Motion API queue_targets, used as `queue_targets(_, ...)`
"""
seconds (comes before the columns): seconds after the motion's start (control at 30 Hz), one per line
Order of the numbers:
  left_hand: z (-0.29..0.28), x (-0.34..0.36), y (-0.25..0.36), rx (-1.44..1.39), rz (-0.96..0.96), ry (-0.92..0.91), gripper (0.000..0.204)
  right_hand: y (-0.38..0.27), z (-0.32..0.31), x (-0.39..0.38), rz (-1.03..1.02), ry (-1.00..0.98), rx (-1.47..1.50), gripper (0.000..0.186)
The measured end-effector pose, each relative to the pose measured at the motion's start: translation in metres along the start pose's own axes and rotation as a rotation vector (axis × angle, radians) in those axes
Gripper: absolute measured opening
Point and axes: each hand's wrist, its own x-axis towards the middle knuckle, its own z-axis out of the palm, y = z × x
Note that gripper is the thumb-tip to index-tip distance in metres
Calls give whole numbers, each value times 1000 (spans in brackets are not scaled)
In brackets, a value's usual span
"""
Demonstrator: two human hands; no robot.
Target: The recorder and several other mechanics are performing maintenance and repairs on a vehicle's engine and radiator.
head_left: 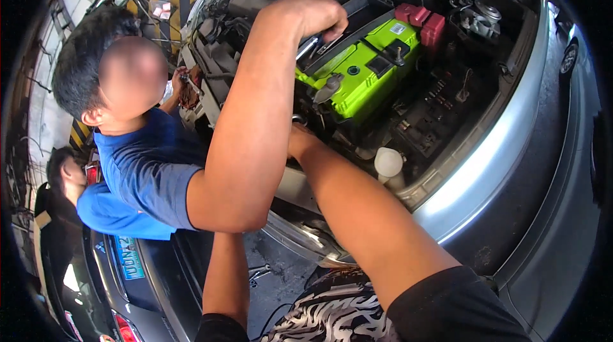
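Note:
My right arm reaches from the lower right into the front of a car's engine bay. Only the back of my right hand (300, 140) shows, low beside the near end of a bright green car battery (367, 77); its fingers are hidden. My left forearm (225, 278) rises from the lower edge and disappears behind a co-worker's bent arm, which covers my left hand. The co-worker's hand (322, 15) is curled above the battery's left side, beside a silver metal tool (308, 46). A grey clamp (329, 89) sits on the battery's near end, and a red cover (421, 22) at its far end.
A fuse box (424, 115) and a white-capped reservoir (388, 162) lie right of the battery. The co-worker in a blue shirt (143, 163) leans in from the left, with another person behind. A dark car (137, 297) stands lower left; wrenches (258, 272) lie on the floor.

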Motion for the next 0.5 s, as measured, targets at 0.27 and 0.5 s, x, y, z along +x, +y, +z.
queue_targets(0.27, 28, 8, 3, 196, 89, 52, 12, 15, 8, -15, -64, -44, 233, 45)
queue_targets(0.5, 44, 15, 0, 64, 97, 120, 11, 46, 11, -28, -100, -3, 207, 45)
